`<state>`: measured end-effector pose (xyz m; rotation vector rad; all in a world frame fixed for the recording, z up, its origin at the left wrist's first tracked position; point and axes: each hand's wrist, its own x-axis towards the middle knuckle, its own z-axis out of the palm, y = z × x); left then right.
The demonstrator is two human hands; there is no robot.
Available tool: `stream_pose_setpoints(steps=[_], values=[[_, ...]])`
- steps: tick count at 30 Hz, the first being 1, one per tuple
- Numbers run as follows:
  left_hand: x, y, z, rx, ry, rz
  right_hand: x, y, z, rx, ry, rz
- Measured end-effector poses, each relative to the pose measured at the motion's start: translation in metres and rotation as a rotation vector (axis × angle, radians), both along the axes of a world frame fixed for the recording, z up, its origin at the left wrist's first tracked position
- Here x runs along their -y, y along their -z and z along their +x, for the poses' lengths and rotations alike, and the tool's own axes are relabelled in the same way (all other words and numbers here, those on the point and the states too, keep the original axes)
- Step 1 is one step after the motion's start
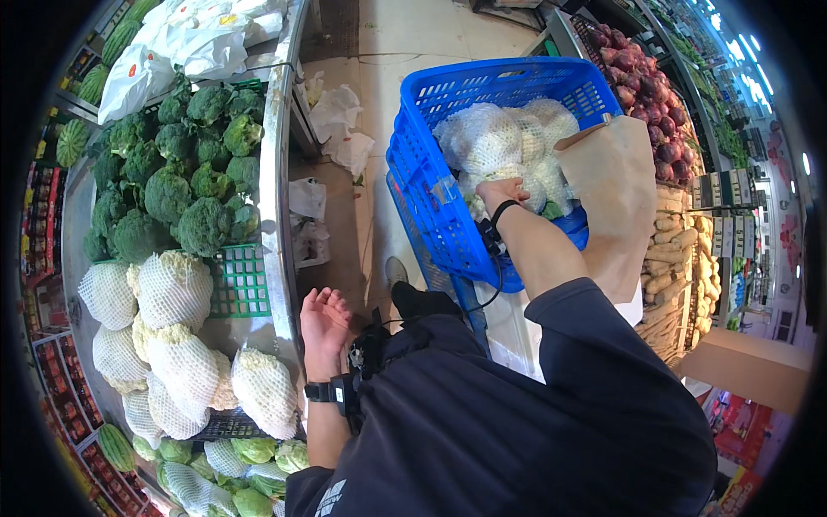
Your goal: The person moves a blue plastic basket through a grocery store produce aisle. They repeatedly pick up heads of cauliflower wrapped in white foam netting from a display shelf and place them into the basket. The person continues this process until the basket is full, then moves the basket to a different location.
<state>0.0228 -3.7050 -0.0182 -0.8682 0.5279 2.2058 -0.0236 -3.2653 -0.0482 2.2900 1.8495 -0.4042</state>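
Note:
My right hand (504,194) reaches into a blue plastic crate (446,226) and touches the foam-netted cauliflowers (491,139) inside; its fingertips are partly hidden, so its grip is unclear. A brown paper sheet (610,194) stands at the crate's right side. My left hand (325,320) hangs palm up beside the metal edge of the display stand, fingers loosely curled and holding nothing. Left of it, more cauliflowers in white foam netting (184,362) lie heaped on the stand, in front of a pile of broccoli (169,187).
A green plastic grid crate (240,281) shows beside the broccoli. White plastic bags (339,123) lie on the floor between stand and blue crate. Red onions (646,97) and pale root vegetables (669,258) fill the right-hand shelf. Cabbages (252,501) lie at the lower left.

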Motion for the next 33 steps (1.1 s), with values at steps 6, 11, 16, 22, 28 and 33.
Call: stream_pose_setpoints(steps=[6,11,16,22,28,33], values=[[0.019,-0.002,-0.013,-0.070,-0.035,0.019,0.014,-0.030,-0.001,-0.084,-0.124,0.138],[0.036,0.003,-0.012,-0.102,-0.053,0.055,0.022,-0.080,0.003,-0.258,-0.238,0.227],[0.048,0.008,0.001,-0.089,-0.073,0.051,0.016,-0.131,0.016,-0.412,-0.306,0.367],[0.055,0.001,0.009,-0.119,-0.080,-0.010,-0.003,-0.180,0.043,-0.709,-0.819,0.918],[0.049,-0.020,0.011,-0.385,-0.013,-0.126,0.052,-0.271,0.044,-0.874,-1.089,1.115],[0.026,-0.096,0.024,-0.854,0.123,-0.444,0.152,-0.313,0.047,-1.145,-1.144,0.965]])
